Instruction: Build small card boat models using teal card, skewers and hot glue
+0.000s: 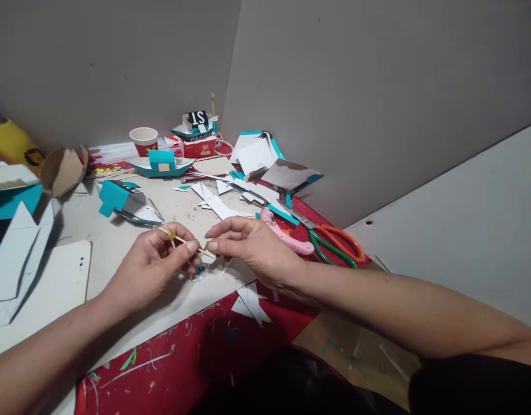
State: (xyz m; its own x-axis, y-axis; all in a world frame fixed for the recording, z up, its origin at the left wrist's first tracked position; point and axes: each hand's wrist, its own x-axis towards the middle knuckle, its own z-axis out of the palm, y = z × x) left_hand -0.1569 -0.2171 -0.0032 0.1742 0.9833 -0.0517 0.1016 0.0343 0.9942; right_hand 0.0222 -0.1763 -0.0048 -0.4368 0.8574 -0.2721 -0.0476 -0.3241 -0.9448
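Observation:
My left hand pinches thin wooden sticks between thumb and fingers. They cross at a small yellowish lump, and one stick points toward my right hand. Thumb and fingertips of my right hand are pressed together close to that stick's far end; what they grip is too small to make out. Just behind my left hand lies a teal and white paper boat, tilted on the board. Beside my right wrist rests a pink-handled tool, its head partly hidden.
Scissors with orange and green handles lie at the right. Paper offcuts litter the white board. Farther back stand a paper cup, a teal boat and another boat on a red box. Cut cartons fill the left.

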